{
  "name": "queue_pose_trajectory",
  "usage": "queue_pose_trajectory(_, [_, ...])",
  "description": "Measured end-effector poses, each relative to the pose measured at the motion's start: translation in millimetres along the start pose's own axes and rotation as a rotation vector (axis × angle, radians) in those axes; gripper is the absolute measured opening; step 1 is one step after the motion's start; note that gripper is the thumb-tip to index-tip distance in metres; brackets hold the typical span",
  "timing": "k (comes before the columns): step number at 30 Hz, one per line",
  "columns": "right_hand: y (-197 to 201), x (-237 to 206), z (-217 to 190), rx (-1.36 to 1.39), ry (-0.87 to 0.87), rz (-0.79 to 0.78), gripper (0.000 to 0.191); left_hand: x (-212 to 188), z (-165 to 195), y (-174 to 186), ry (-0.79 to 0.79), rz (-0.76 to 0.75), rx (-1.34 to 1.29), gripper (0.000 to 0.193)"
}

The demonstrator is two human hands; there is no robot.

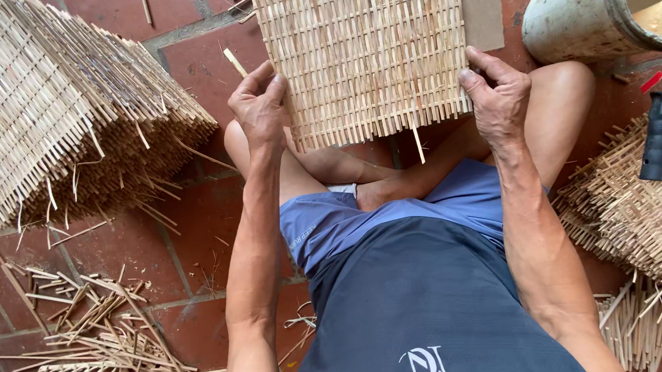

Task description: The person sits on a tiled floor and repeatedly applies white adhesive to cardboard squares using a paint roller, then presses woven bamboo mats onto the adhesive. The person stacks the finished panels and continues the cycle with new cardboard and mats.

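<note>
Woven mat between both gripping hands

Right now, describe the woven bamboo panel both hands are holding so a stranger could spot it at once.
Start at the red tiled floor and the seated person's crossed legs. Above the knees, the flat pale woven bamboo panel is gripped by the left hand and right hand. Unlike the stacked woven panels, it is single and held.

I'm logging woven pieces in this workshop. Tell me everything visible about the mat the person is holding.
The mat is a flat, pale tan lattice of thin split strips, probably bamboo, woven in an open grid. Loose strip ends stick out along its near edge, one hanging lower. It lies flat in front of the knees, its far end cut off by the picture. The left hand grips its near left corner, the right hand its near right corner. A brown board shows beneath its right side.
</note>
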State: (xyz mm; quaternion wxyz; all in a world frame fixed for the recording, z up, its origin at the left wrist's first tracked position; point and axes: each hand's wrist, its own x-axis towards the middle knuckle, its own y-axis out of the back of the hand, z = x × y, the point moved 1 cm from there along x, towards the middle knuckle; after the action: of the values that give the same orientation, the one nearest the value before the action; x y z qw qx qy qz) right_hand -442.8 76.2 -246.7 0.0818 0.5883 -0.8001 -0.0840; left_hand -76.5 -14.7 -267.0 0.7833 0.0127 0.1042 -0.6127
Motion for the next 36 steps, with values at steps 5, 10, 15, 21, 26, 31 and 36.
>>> queue_pose_trajectory(5, [12,-6,-22,-0.482,0.220,-0.035,0.045,0,0,-5,0.021,0.005,-0.030,0.037])
queue_pose_trajectory(10, [6,-23,-56,-0.937,0.670,-0.217,0.069,-5,3,-5,0.048,-0.007,-0.020,0.035])
queue_pose_trajectory(15, [16,-15,-65,-0.602,0.544,-0.156,0.055,-2,8,-8,0.057,0.018,0.003,0.037])
queue_pose_trajectory(21, [9,1,-35,-0.320,-0.078,-0.088,0.051,-6,5,-6,0.042,-0.017,-0.051,0.036])
queue_pose_trajectory(26, [-5,0,-23,-0.074,-0.085,-0.038,0.050,-2,2,-3,0.045,0.002,-0.079,0.035])
queue_pose_trajectory(31, [0,3,-23,-0.101,-0.040,-0.068,0.049,0,3,-2,0.065,0.005,-0.055,0.037])
queue_pose_trajectory(36, [1,2,-17,-0.199,-0.051,-0.071,0.048,0,4,-2,0.034,-0.005,-0.083,0.037])
